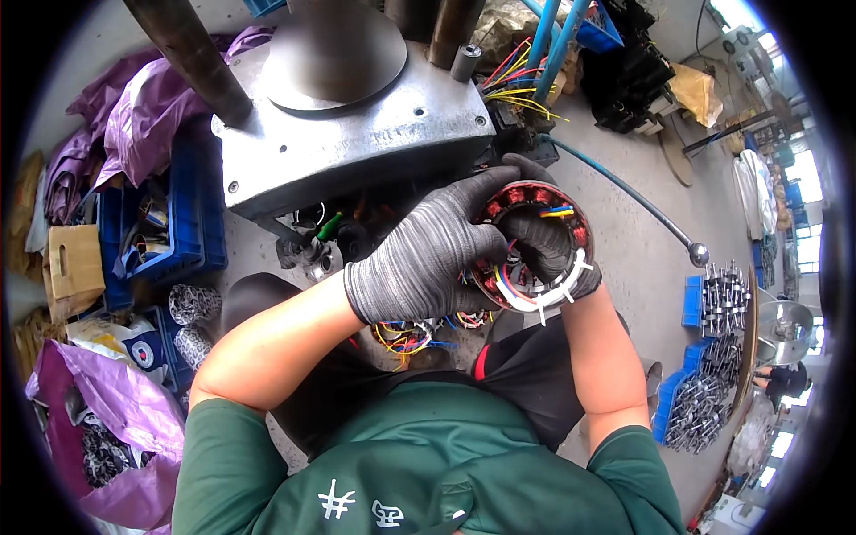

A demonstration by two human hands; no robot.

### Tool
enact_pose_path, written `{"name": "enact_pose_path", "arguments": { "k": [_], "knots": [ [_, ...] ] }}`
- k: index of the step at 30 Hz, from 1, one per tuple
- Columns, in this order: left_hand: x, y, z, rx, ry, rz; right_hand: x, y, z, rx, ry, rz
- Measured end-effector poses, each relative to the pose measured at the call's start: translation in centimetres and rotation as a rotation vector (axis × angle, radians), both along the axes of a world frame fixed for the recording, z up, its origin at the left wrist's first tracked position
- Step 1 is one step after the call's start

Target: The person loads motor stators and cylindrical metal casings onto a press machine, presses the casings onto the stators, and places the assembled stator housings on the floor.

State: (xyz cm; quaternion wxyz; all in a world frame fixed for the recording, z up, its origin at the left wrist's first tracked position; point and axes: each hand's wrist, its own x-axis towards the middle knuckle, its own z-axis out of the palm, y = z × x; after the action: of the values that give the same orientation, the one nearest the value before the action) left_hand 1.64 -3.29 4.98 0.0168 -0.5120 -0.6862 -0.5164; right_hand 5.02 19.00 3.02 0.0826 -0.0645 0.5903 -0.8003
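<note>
In front of the metal machine, both my hands hold up a motor stator [535,193], a ring with dark red coil windings. White cable ties and a white sleeve run along its near rim, and short yellow and blue wire ends stick into its opening. My left hand [428,245], in a grey-black knit glove, grips the ring's left side with the thumb at its edge. My right hand [546,242], gloved alike, wraps the right side from behind; part of it shows through the opening, and some fingers are hidden.
Ahead stands a machine with a thick metal block [357,143] and a round plate [335,76]. Wired stators [410,339] lie low between my legs. Blue crates [183,209] and purple sacks [147,116] are left; trays of metal shafts [704,406] and a ball-ended lever [698,254] are right.
</note>
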Motion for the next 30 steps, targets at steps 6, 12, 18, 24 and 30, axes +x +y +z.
{"name": "enact_pose_path", "arguments": {
  "k": [6, 12, 18, 24, 30],
  "knots": [
    [0.5, -0.3, 0.7, 0.118, -0.456, 0.027, -1.3, 2.4, 0.5, 0.194, -0.064, 0.248],
    [-0.4, -0.9, 0.2, 0.177, -0.646, 0.136, -1.5, 3.1, 1.3, 0.215, -0.008, -0.119],
    [-0.8, -1.9, 0.6, 0.011, -0.111, 0.3, 0.6, 1.8, 2.3, 0.069, 0.052, -0.157],
    [-1.5, -1.9, 0.1, 0.015, 0.325, 0.299, 1.1, 1.6, 3.4, 0.168, 0.041, -0.171],
    [-1.7, -1.0, -0.8, 0.172, 0.286, 0.263, 1.1, 2.1, 3.5, 0.177, 0.042, -0.144]
  ]
}}
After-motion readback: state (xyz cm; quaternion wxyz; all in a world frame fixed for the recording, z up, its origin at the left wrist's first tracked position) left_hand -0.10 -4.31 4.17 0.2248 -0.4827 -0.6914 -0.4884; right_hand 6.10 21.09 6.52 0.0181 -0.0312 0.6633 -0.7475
